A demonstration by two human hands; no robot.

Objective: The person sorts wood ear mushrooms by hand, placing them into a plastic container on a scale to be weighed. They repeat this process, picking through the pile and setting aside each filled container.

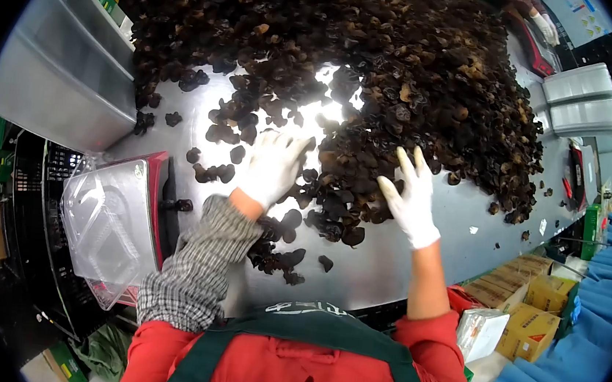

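Note:
Dried black fungus [434,85], dark brown and curled like wood ear, lies in a large heap on a shiny metal table [379,272]. My left hand [271,167], in a white glove, rests among loose pieces at the heap's near side. Its fingers stretch forward, and a dark piece sits by the fingertips; no firm grip shows. My right hand [414,201], also gloved in white, has its thumb and fingers spread at the right edge of a smaller cluster [343,187]. Part of that cluster lies between my two hands.
At the left are a tall metal bin [65,57] and a red-framed tray in clear plastic [115,217]. Clear plastic containers [584,100] are stacked at the far right. Cardboard boxes [528,332] stand below the table's right edge. Another person's gloved hand [545,28] shows at the top right.

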